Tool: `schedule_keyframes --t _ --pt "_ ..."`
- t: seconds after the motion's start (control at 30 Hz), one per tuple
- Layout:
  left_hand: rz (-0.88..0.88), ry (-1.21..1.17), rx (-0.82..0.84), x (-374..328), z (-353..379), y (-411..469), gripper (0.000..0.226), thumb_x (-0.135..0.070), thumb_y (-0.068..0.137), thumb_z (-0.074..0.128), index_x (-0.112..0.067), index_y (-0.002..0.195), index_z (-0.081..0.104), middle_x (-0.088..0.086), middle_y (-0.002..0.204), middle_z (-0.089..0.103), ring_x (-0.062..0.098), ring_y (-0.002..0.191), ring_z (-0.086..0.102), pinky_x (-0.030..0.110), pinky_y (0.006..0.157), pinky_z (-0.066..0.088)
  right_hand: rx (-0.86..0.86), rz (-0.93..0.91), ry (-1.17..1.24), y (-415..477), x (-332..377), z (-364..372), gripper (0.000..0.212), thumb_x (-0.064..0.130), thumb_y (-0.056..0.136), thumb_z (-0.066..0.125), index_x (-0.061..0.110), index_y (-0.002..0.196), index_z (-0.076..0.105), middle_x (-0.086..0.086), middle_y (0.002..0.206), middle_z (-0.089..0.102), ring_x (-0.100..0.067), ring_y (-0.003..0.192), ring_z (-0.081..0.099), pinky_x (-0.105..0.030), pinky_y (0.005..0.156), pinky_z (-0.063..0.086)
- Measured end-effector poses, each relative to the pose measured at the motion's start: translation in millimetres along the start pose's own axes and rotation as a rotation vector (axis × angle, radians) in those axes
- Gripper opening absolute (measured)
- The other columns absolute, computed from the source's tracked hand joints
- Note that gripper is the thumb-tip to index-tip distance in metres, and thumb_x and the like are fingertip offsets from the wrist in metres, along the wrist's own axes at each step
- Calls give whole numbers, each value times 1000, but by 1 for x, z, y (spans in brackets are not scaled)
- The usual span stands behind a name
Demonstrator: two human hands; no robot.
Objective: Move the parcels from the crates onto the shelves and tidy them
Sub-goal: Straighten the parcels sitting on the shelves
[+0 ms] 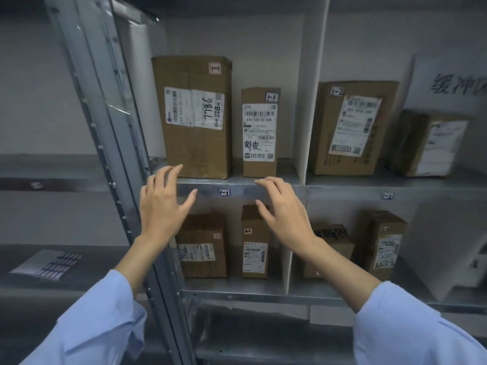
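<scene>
Two cardboard parcels stand upright on the upper metal shelf (237, 185), in the bay tagged 1-1: a large box (193, 115) marked 7786 and a slim box (259, 133) to its right. My left hand (162, 204) hovers in front of the shelf edge, below the large box's left corner, fingers spread and holding nothing. My right hand (283, 210) hovers just below the slim box, fingers relaxed, also empty. Neither hand touches a parcel.
Right of a white divider (309, 101), bay 1-2 holds a leaning box (353, 127) and a darker box (428, 143). The lower shelf (237, 292) carries several more parcels. A slanted metal upright (110, 143) stands at left, with a sheet of labels (50, 264) beyond it.
</scene>
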State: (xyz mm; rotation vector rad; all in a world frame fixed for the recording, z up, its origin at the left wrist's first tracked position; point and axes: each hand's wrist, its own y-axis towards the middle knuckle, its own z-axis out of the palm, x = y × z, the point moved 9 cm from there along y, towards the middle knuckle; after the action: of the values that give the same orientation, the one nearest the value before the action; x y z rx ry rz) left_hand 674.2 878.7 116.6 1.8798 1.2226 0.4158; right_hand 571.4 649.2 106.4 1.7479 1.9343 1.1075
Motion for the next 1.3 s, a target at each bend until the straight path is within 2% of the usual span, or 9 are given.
schedule_keyframes --t 0.13,0.27,0.47,0.67,0.8,0.97,1.3 --pt "-41 -30 20 3 -5 26 67 -45 87 65 -21 143 39 10 145 37 31 126 43 47 96 41 -129 13 -21 26 1 -23 50 20 92 64 16 140 48 -3 141 45 -19 127 45 -33 95 48" --pt "-79 -39 53 7 3 43 75 -46 85 67 -22 147 33 13 150 30 34 129 40 48 96 43 -222 80 -47 51 -7 -34 59 18 89 68 18 143 43 -6 144 41 -24 124 46 -39 91 52" --pt "-129 -103 78 16 23 58 89 -50 83 69 -28 153 18 13 153 25 34 136 35 50 102 44 -232 160 -113 71 -21 -28 70 18 86 71 22 147 35 -9 147 34 -28 121 46 -45 90 53" --pt "-158 -197 44 22 33 63 96 -50 78 75 -31 153 17 13 156 18 36 140 31 54 105 41 -200 209 -98 77 -38 -14 87 19 84 75 34 150 22 -10 150 26 -35 129 43 -53 96 50" --pt "-171 -249 28 25 42 65 97 -48 75 78 -33 151 19 13 154 23 37 136 34 55 103 43 -176 215 -108 80 -45 -4 90 19 83 76 37 150 18 -11 150 27 -37 129 45 -55 94 50" --pt "-191 -264 13 25 49 68 98 -49 74 79 -33 150 20 15 151 28 38 134 36 56 105 40 -181 202 -124 84 -46 1 92 17 83 76 32 152 18 -10 144 35 -33 122 49 -48 90 52" --pt "-227 -248 -1 27 58 70 99 -51 72 80 -30 149 21 15 147 30 37 131 38 55 105 39 -144 208 -123 90 -52 13 97 16 81 77 33 151 12 -12 130 48 -33 115 51 -49 87 52"
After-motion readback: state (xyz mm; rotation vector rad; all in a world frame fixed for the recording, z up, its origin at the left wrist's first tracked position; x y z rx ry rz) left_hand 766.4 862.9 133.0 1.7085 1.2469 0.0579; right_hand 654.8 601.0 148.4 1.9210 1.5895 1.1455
